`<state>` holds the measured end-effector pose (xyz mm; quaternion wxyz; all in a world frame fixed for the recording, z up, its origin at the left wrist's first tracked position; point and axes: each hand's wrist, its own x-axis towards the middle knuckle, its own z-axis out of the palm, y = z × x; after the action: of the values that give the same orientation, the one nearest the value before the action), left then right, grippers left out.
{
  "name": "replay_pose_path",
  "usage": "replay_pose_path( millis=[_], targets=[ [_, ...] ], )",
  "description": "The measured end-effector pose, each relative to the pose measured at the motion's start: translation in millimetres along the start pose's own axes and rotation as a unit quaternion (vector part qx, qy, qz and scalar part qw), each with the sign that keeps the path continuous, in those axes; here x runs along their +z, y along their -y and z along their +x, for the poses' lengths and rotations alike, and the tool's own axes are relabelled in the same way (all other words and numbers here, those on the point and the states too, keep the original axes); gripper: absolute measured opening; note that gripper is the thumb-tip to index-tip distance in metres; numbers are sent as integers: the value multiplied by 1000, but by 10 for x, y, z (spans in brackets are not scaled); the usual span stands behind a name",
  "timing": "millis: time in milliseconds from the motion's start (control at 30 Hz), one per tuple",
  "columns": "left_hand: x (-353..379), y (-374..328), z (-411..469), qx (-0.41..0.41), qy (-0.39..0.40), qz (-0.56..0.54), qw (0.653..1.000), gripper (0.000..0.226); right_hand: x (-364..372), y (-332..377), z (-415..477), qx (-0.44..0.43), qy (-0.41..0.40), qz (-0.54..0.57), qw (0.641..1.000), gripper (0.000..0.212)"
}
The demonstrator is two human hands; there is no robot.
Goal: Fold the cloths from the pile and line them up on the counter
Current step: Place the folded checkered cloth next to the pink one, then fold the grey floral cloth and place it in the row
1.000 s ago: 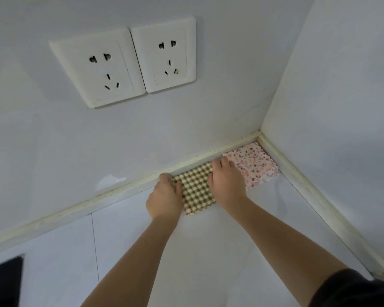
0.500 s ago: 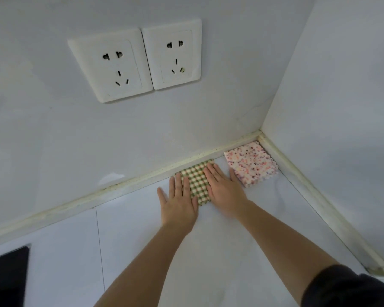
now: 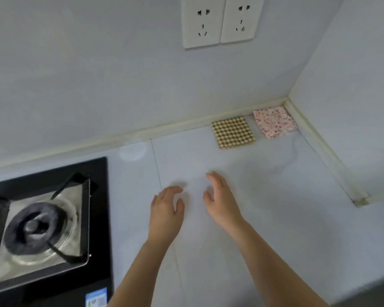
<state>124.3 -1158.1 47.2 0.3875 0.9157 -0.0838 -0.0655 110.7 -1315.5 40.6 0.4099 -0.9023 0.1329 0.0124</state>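
Checked cloth well beyond hands

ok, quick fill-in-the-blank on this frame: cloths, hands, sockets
1. The checked cloth lies to the ____ of the pink cloth.
2. On the counter, the pink cloth sits in the far right ____.
3. The left hand and right hand hold ____.
4. On the wall above the cloths are ____ sockets.

Missing words: left; corner; nothing; two.
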Motion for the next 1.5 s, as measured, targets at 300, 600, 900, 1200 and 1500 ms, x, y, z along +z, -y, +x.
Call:
replay_pose_path(
  millis=[300, 600, 900, 1200, 1500],
  targets=[
    [-1474, 695, -1821, -43, -104, -63, 992, 27, 858, 1454, -1511, -124, 78, 25, 989, 38],
    [-2919, 1593, -3325, -89, -209, -75, 971, 25, 1866, 2742, -2869, -181, 143, 48, 972, 34],
    [-3645, 2426, -3687, -134, -229, -70, 962, 25, 2799, 3556, -3044, -210, 221, -3, 952, 29],
    [-4841, 3735, -3445, -179, -173, -49, 967, 24, 4154, 4554, -2602, -200, 297, -26, 933, 31],
    [-5877, 4656, -3377, -240, -270, -105, 926, 22, 5272, 5709, -2558, -261, 365, -72, 891, 31]
  ],
)
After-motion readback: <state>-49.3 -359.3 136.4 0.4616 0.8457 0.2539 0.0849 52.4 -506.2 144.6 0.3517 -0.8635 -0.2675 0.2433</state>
